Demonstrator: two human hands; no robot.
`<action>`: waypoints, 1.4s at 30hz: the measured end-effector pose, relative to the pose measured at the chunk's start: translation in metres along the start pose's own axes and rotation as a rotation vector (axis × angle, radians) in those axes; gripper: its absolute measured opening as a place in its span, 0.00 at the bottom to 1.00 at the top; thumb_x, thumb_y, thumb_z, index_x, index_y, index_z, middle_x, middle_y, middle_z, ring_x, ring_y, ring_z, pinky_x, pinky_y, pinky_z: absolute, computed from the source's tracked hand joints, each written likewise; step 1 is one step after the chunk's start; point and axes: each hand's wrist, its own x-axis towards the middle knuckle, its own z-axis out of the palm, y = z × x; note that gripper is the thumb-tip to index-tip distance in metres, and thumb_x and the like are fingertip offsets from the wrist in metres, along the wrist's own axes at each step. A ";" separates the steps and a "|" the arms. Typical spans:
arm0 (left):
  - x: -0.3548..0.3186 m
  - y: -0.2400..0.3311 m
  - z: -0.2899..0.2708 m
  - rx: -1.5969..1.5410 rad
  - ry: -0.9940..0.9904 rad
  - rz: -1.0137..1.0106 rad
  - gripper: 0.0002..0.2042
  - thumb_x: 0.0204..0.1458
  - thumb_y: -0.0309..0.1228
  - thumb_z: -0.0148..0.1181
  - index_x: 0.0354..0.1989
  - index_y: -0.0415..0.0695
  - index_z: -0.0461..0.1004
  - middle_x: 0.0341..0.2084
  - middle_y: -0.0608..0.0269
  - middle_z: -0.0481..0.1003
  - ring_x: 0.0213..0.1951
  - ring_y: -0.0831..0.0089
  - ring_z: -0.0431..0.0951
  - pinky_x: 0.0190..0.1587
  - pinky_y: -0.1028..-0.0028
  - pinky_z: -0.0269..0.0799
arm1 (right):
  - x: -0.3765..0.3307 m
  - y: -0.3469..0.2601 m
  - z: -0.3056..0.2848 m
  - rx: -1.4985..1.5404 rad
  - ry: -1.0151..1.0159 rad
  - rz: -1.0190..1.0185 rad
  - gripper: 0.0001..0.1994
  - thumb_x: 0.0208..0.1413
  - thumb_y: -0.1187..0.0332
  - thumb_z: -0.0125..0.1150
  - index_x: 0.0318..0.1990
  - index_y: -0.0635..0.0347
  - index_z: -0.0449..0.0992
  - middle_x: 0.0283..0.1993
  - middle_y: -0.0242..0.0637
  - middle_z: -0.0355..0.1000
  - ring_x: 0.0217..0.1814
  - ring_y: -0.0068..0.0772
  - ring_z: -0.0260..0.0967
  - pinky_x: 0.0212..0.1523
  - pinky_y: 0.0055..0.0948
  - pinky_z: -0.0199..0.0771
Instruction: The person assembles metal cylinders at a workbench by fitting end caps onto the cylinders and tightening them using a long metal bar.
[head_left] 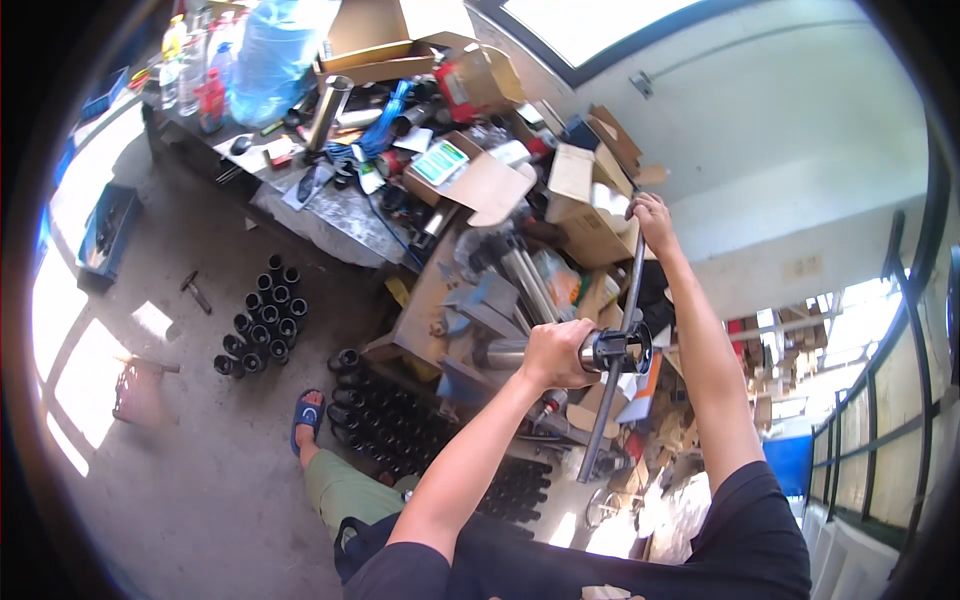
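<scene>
Hands work a threading tool (615,350) at the front edge of a cluttered workbench (340,215). The left hand (555,352) is wrapped tight around the steel pipe (505,352) just beside the tool's dark head, knuckles up, forearm running straight back down to the lower edge of the view. The right hand (650,215) is raised well above the head, fingers closed around the top end of the long handle bar (620,350), arm almost fully stretched and rising from the right shoulder.

The pipe lies roughly level, its long axis running left to right, with its free end pointing right into the tool head; its far end goes into a blue-grey vise (480,310) on the bench. The bar crosses the head nearly upright, leaning a little, top end toward the bench clutter, lower end hanging down toward the floor.

Cardboard boxes (580,190) crowd the bench close beside the upper hand. Below the pipe, rows of short black pipe pieces (380,415) stand on the floor against the bench, a second cluster (262,325) sits further left, and a foot in a blue sandal (308,415) is planted between them. Left of the bench the concrete floor (170,480) lies open.
</scene>
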 end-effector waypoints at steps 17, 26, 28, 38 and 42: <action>0.035 0.007 0.009 0.148 0.000 -0.230 0.26 0.30 0.45 0.75 0.37 0.46 0.73 0.26 0.48 0.79 0.33 0.44 0.80 0.37 0.53 0.77 | -0.309 -0.384 -0.077 0.183 0.208 -0.026 0.07 0.49 0.65 0.67 0.33 0.51 0.75 0.16 0.22 0.60 0.19 0.28 0.63 0.27 0.27 0.64; 0.017 0.026 -0.021 -0.205 0.041 -0.293 0.21 0.28 0.27 0.69 0.36 0.43 0.73 0.25 0.48 0.75 0.27 0.60 0.77 0.34 0.60 0.72 | 0.047 -0.419 0.001 0.224 -0.185 -0.348 0.09 0.46 0.68 0.64 0.37 0.50 0.79 0.24 0.36 0.72 0.25 0.39 0.72 0.28 0.39 0.71; 0.008 0.042 -0.018 -0.204 0.084 -0.176 0.20 0.29 0.28 0.70 0.34 0.42 0.71 0.25 0.45 0.74 0.31 0.47 0.78 0.34 0.60 0.72 | 0.056 -0.373 0.048 0.364 -0.165 -0.040 0.10 0.47 0.68 0.63 0.39 0.51 0.79 0.25 0.36 0.72 0.26 0.39 0.73 0.29 0.38 0.71; 0.039 0.009 -0.021 0.019 0.146 -0.198 0.23 0.26 0.36 0.72 0.32 0.43 0.69 0.23 0.47 0.76 0.31 0.41 0.77 0.33 0.52 0.72 | -0.173 -0.332 0.033 1.068 0.365 0.544 0.15 0.54 0.70 0.59 0.50 0.56 0.78 0.30 0.41 0.75 0.28 0.44 0.73 0.33 0.37 0.74; 0.022 0.034 0.024 0.119 -0.022 -0.222 0.23 0.30 0.38 0.73 0.32 0.43 0.67 0.25 0.46 0.76 0.32 0.41 0.77 0.35 0.51 0.72 | -0.199 -0.391 -0.034 0.406 0.444 -0.097 0.17 0.57 0.70 0.57 0.54 0.57 0.77 0.32 0.42 0.76 0.29 0.46 0.73 0.34 0.37 0.75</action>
